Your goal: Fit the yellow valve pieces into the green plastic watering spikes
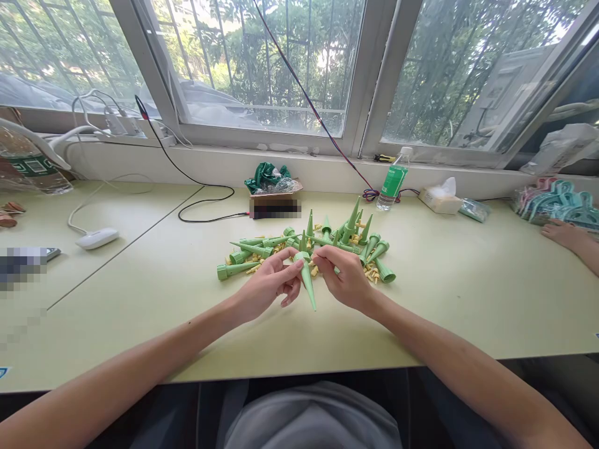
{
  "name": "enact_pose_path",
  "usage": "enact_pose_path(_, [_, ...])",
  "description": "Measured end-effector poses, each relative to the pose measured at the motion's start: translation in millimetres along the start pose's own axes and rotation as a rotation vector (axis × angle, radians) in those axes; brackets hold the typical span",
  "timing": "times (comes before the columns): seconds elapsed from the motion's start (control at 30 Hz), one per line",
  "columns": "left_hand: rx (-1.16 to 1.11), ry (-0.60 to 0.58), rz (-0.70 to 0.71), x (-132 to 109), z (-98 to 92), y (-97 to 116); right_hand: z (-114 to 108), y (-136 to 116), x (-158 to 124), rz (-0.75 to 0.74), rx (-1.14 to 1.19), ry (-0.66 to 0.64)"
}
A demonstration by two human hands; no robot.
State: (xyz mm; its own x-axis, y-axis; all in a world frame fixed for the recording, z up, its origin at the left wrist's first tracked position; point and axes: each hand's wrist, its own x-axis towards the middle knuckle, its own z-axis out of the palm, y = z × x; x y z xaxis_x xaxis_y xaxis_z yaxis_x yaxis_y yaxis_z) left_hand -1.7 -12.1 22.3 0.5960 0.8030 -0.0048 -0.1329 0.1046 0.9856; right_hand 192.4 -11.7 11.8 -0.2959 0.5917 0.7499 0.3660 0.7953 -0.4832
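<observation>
My left hand (271, 279) grips a green plant watering spike (307, 284) at its collar, with the long tip pointing down toward me. Close beside the collar, the fingers of my right hand (344, 274) are pinched together. Whatever they may hold is hidden or too small to make out. Behind both hands lies a pile of similar green spikes (253, 250), some standing upright on their wide caps. Small yellow plastic pieces (372, 273) are scattered among them.
Behind the pile is a small cardboard box (274, 194) with green wrapping. A water bottle (393, 179) and tissue pack (440, 196) stand by the window. Another person's hand (561, 231) touches teal hangers (568, 202) at right. A white mouse-like device (97, 238) and cables lie left.
</observation>
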Motion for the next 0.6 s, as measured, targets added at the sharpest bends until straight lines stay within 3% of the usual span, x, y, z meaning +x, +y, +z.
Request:
enact_pose_path(0.2, [0.100, 0.049, 0.045, -1.4, -0.7, -1.8, 0.6, 0.8, -0.3, 0.044, 0.010, -0.043])
enact_pose_path(0.4, [0.305, 0.112, 0.184, -2.7, -0.7, -5.7, 2.5, 1.8, -1.5, 0.080, 0.040, -0.070])
enact_pose_path(0.6, [0.577, 0.235, 0.331, -3.2, -1.4, -18.3, 3.8, -4.2, -0.4, 0.318, 0.171, -0.123])
